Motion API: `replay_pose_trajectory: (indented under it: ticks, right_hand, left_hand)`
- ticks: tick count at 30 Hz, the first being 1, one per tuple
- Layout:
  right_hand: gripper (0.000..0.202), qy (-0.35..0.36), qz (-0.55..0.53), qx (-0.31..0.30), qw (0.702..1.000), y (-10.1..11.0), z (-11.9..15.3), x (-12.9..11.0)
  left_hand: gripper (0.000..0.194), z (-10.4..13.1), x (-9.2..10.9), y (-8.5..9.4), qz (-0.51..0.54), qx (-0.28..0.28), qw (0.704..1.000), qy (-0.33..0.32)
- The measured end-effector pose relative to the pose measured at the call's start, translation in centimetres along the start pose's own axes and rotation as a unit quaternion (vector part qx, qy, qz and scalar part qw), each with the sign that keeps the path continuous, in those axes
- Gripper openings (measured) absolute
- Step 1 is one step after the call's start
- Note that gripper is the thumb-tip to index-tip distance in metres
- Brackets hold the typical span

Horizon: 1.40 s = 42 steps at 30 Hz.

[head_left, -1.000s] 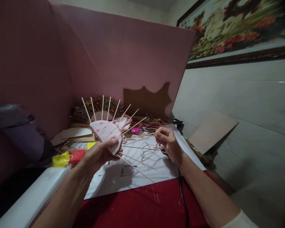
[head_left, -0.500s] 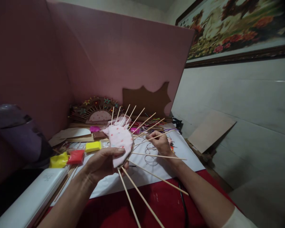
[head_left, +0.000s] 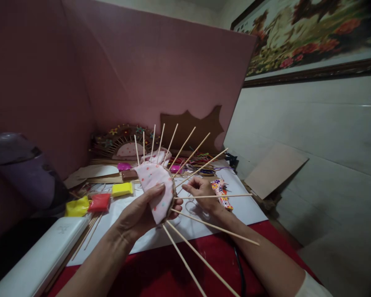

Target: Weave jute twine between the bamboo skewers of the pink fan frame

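Note:
My left hand (head_left: 145,206) grips a half-round piece covered in pale pink dotted cloth (head_left: 154,187), thumb on its face and fingers behind. Several thin wooden sticks (head_left: 200,170) fan out from its curved edge, up, to the right and down toward me. Beside that edge, my right hand (head_left: 200,192) is closed in a pinch behind the sticks, seemingly on a thin cord (head_left: 190,204) whose loops hang or lie just below it. The fingertips partly hide the cord's end.
A finished-looking fan-shaped piece (head_left: 130,150) leans at the back near a brown cardboard cutout (head_left: 191,128). Yellow (head_left: 122,189) and red packets (head_left: 99,202) lie left, by a white case (head_left: 46,251). A flower-patterned object (head_left: 222,194) rests on the white sheet (head_left: 244,208), right.
The cloth-covered piece has turned and shifted slightly right, its sticks swinging with it. My right hand has drawn in left toward the curved edge, uncovering the flower-patterned object.

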State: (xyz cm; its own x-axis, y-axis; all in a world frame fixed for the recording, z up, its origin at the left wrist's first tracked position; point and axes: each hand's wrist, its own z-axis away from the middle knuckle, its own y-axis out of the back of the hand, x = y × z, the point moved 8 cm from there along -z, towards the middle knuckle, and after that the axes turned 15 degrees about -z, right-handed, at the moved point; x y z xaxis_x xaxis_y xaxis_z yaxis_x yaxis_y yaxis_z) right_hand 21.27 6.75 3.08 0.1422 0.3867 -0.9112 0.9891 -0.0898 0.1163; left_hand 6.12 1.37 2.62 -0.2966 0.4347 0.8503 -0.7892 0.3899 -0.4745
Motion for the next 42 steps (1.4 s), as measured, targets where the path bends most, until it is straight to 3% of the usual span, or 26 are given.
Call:
replay_pose_trajectory:
  ticks: [6, 12, 19, 24, 27, 30, 35, 42]
  right_hand:
    - [0.023, 0.002, -0.006, -0.005, 1.000, -0.2, 0.0, 0.2]
    - [0.025, 0.014, 0.009, 0.006, 1.000, 0.2, 0.0, 0.1]
    - [0.031, 0.044, -0.041, 0.039, 0.997, 2.6, -1.5, 0.3]
    - [0.032, 0.021, -0.182, -0.010, 0.983, 3.6, -2.1, 0.1]
    - [0.029, 0.011, -0.223, -0.039, 0.974, 3.5, -1.8, -1.0]
    - [0.027, 0.046, -0.188, -0.032, 0.981, 3.8, -1.5, -2.6]
    - [0.024, 0.126, -0.093, 0.049, 0.986, 5.0, -0.8, -4.3]
    - [0.027, 0.165, 0.009, 0.107, 0.981, 6.1, -0.2, -5.5]
  left_hand:
    - [0.023, 0.1, 0.2, -0.5, -0.023, -0.018, 0.999, -0.044]
    - [0.022, 0.0, -0.6, -0.3, -0.049, -0.023, 0.998, -0.030]
    - [0.019, -0.2, 0.9, 1.2, -0.034, 0.062, 0.995, -0.066]
    - [0.012, 0.1, 2.4, 2.9, -0.027, 0.148, 0.985, -0.083]
    - [0.010, 0.2, 2.9, 3.7, -0.033, 0.168, 0.981, -0.086]
    - [0.009, 0.1, 2.8, 4.2, -0.066, 0.177, 0.980, -0.069]
    - [0.012, 0.1, 2.7, 4.4, -0.101, 0.169, 0.979, -0.046]
    - [0.013, -0.1, 2.9, 4.8, -0.133, 0.138, 0.981, -0.042]
